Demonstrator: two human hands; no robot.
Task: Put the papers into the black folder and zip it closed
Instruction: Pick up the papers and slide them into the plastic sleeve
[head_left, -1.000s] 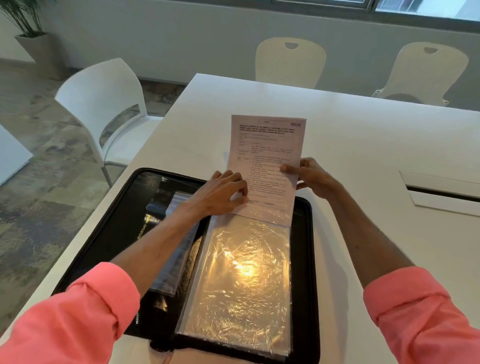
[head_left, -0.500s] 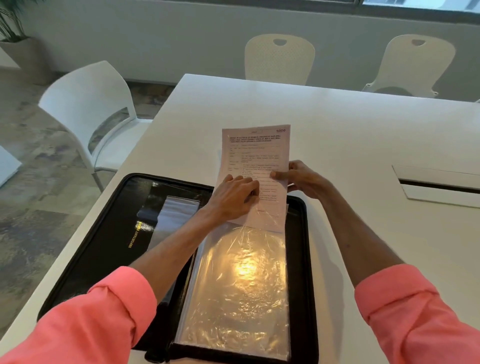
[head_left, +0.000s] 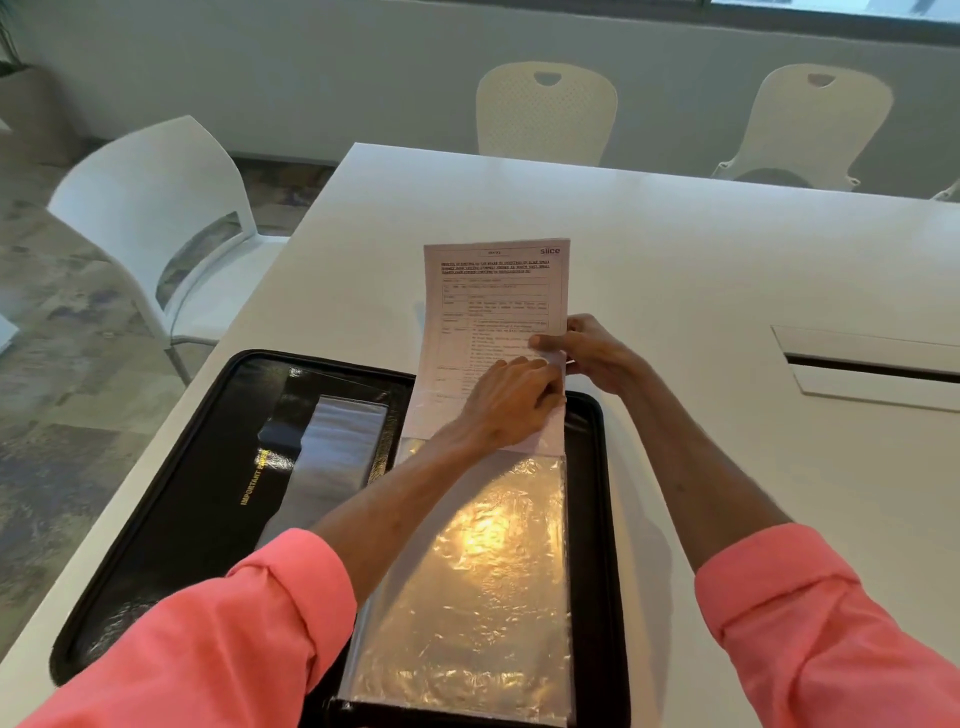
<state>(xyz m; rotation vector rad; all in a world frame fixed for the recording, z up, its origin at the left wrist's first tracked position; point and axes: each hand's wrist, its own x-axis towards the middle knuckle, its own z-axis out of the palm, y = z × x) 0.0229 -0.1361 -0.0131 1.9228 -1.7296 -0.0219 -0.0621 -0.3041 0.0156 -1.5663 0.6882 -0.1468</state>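
Note:
The black folder (head_left: 208, 488) lies open on the white table, zip undone, with gold lettering on its left half. A stack of clear plastic sleeves (head_left: 467, 582) covers its right half. A printed paper (head_left: 493, 301) stands out past the sleeves' top edge, its lower end inside the top sleeve's mouth. My left hand (head_left: 511, 402) presses on the paper's lower right part at the sleeve opening. My right hand (head_left: 587, 353) pinches the paper's right edge between thumb and fingers.
The white table (head_left: 701, 270) has a recessed cable slot (head_left: 872, 366) at the right. A white chair (head_left: 156, 218) stands at the table's left side, and two cream chairs (head_left: 545, 111) stand behind the far edge.
The paper has slid down toward me, deeper into the sleeve. My left hand has shifted right across the sheet, close to my right hand.

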